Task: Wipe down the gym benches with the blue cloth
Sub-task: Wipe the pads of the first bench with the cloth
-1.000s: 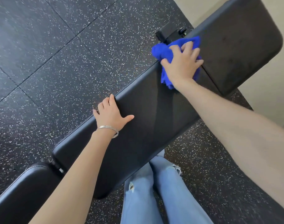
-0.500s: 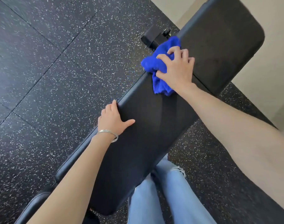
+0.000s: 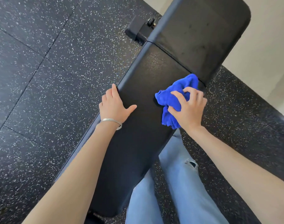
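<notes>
A view looking down from a person's head at a black padded gym bench [image 3: 138, 126] that runs diagonally from the lower middle of the frame up toward the upper right. The bench has two pads: a long pad nearest the person and a second pad [image 3: 202, 33] beyond it, the two separated by a thin seam.

The right hand [image 3: 189, 109] presses a bunched blue cloth [image 3: 175, 97] against the long pad, close to its right edge and just below the seam. The fingers are curled over the cloth, gripping it, and folds of cloth stick out above and below the hand.

The left hand [image 3: 114, 105] lies open and flat on the pad's left edge, fingers together over the rim and thumb spread across the top surface; it holds nothing. A thin silver bangle [image 3: 113, 122] circles the left wrist. Both forearms are bare.

Below the bench, the person's legs in light blue jeans [image 3: 178, 183] show, with a rip at one knee. A black metal bracket [image 3: 138, 32] of the bench frame juts out on the left near the seam. The floor [image 3: 41, 78] is black rubber tiling flecked with white, and a pale wall [image 3: 267, 46] borders it at the upper right
</notes>
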Motion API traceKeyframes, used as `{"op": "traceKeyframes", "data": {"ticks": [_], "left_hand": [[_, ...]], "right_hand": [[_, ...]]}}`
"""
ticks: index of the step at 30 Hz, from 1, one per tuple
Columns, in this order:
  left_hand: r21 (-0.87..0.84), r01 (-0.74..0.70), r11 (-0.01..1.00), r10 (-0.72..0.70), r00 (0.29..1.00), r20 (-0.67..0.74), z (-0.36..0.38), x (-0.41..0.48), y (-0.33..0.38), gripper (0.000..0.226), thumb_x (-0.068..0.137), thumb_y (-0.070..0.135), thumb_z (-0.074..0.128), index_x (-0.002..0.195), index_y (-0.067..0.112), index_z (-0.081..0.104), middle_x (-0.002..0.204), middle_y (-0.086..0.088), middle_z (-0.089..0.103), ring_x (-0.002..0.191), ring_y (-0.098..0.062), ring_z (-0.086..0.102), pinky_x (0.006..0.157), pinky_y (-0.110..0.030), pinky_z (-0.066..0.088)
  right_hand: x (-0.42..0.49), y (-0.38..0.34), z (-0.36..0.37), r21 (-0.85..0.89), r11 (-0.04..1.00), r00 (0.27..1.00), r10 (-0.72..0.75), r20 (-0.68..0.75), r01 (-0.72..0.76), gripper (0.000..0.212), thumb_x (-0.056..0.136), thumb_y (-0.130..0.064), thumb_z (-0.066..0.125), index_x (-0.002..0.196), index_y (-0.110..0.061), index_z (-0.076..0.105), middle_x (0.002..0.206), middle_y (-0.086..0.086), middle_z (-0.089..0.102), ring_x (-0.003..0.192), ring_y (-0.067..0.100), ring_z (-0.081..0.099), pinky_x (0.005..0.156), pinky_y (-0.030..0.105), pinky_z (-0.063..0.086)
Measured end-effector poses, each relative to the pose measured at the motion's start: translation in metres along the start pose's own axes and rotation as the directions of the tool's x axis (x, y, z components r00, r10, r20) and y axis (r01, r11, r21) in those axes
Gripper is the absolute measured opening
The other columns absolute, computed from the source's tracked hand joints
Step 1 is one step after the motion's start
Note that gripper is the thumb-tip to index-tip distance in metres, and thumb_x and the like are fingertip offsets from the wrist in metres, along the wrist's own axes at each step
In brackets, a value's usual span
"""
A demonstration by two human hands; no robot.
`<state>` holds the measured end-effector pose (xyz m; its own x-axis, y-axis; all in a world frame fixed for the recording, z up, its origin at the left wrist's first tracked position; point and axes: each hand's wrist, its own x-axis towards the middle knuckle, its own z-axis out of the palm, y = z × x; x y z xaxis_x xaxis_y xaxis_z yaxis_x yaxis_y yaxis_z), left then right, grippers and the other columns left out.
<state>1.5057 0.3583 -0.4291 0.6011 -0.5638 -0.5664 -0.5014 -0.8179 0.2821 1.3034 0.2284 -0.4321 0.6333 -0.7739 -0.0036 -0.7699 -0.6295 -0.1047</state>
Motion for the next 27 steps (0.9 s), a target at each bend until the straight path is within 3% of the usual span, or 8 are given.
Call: {"op": "traceKeyframes", "data": {"ticks": [5, 9, 13, 15, 20, 23, 27], "left_hand": [[-0.016, 0.034, 0.999, -0.035, 0.997, -0.068, 0.005, 0.003, 0.018, 0.097, 0.079, 0.057, 0.06, 0.148, 0.007, 0.013, 0.148, -0.011, 0.029, 0.133, -0.035, 0.031, 0.104, -0.051, 0.03], [-0.008, 0.029, 1.0, -0.029, 0.997, -0.071, 0.002, 0.01, 0.026, 0.093, 0.082, 0.053, 0.06, 0.148, 0.007, 0.013, 0.148, -0.012, 0.029, 0.133, -0.035, 0.031, 0.104, -0.051, 0.031], [0.009, 0.076, 0.997, -0.075, 0.995, -0.064, -0.002, 0.015, 0.043, 0.092, 0.083, 0.055, 0.057, 0.149, 0.008, 0.013, 0.148, -0.012, 0.028, 0.133, -0.035, 0.03, 0.105, -0.052, 0.029], [0.016, 0.083, 0.996, -0.082, 0.994, -0.071, -0.004, 0.019, 0.049, 0.09, 0.084, 0.055, 0.055, 0.149, 0.009, 0.013, 0.148, -0.014, 0.029, 0.133, -0.036, 0.03, 0.105, -0.052, 0.03], [0.03, 0.101, 0.994, -0.098, 0.992, -0.084, -0.007, 0.031, 0.073, 0.089, 0.084, 0.056, 0.054, 0.148, 0.008, 0.014, 0.147, -0.016, 0.029, 0.133, -0.037, 0.03, 0.104, -0.054, 0.029], [0.028, 0.112, 0.993, -0.109, 0.99, -0.093, -0.008, 0.038, 0.081, 0.089, 0.084, 0.056, 0.054, 0.148, 0.009, 0.014, 0.148, -0.016, 0.028, 0.133, -0.038, 0.03, 0.105, -0.053, 0.028], [0.024, 0.131, 0.991, -0.129, 0.988, -0.085, -0.008, 0.04, 0.092, 0.089, 0.084, 0.057, 0.053, 0.149, 0.01, 0.013, 0.149, -0.015, 0.027, 0.133, -0.037, 0.029, 0.106, -0.052, 0.028]], "right_hand": [[0.068, -0.045, -0.005, -0.008, 0.994, 0.991, 0.112, 0.075, -0.112, 0.034, 0.076, -0.042, 0.06, 0.108, -0.031, 0.062, 0.118, 0.007, 0.054, 0.101, 0.034, 0.048, 0.078, 0.042, 0.033], [0.12, -0.062, -0.001, -0.016, 1.0, 0.989, -0.006, 0.15, 0.008, 0.035, 0.079, -0.041, 0.055, 0.112, -0.031, 0.057, 0.119, 0.006, 0.05, 0.103, 0.031, 0.044, 0.078, 0.041, 0.03], [0.096, -0.004, -0.01, -0.01, 0.964, 0.962, -0.264, 0.073, 0.266, 0.031, 0.068, -0.033, 0.056, 0.097, -0.028, 0.066, 0.102, 0.006, 0.061, 0.087, 0.032, 0.054, 0.067, 0.037, 0.035], [0.075, 0.037, -0.011, 0.002, 0.95, 0.95, -0.312, 0.019, 0.312, 0.03, 0.064, -0.033, 0.06, 0.092, -0.028, 0.068, 0.097, 0.005, 0.062, 0.081, 0.031, 0.054, 0.064, 0.036, 0.037], [0.036, 0.116, -0.014, 0.035, 0.965, 0.965, -0.26, 0.028, 0.259, 0.037, 0.063, -0.035, 0.062, 0.098, -0.025, 0.069, 0.106, 0.0, 0.044, 0.08, 0.034, 0.053, 0.064, 0.039, 0.041], [0.041, 0.117, -0.019, 0.015, 0.956, 0.954, -0.293, 0.057, 0.293, 0.035, 0.062, -0.034, 0.066, 0.095, -0.024, 0.07, 0.099, 0.008, 0.06, 0.078, 0.034, 0.054, 0.062, 0.039, 0.039], [0.075, 0.091, -0.027, 0.018, 0.969, 0.964, -0.249, 0.098, 0.248, 0.028, 0.064, -0.031, 0.068, 0.091, -0.025, 0.069, 0.096, 0.008, 0.063, 0.081, 0.034, 0.056, 0.064, 0.04, 0.039]]}}
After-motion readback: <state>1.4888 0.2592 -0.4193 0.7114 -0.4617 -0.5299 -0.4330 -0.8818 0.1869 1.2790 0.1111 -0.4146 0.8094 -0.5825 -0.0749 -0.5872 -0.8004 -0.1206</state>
